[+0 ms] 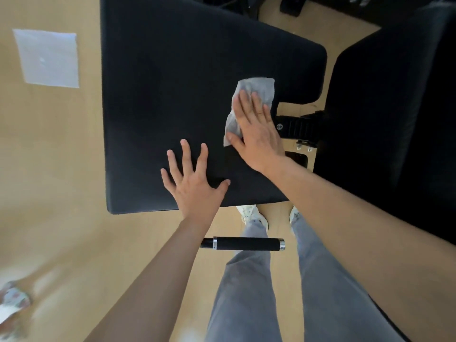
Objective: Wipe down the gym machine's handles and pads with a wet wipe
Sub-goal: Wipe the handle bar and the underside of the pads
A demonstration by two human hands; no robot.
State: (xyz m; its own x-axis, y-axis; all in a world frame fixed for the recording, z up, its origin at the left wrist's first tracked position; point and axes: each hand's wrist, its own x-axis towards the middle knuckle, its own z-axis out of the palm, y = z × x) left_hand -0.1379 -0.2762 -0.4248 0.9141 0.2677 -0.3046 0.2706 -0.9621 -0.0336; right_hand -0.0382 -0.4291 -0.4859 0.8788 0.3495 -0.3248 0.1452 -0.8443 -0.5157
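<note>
My right hand (256, 134) lies flat, fingers straight, pressing the wipe (259, 88) onto the pad (172, 82) near its right edge. My left hand (195, 183) rests spread wide on the pad, by its near edge.

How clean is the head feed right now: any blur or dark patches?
Head view: wet wipe, right hand and left hand are sharp; the floor at lower left is smeared, an object there unreadable; the black pad is so dark its surface shows almost no detail.

Black machine pad (172, 95), white wet wipe (261, 88) spread on its right part, wooden floor (61, 169) beneath
</note>
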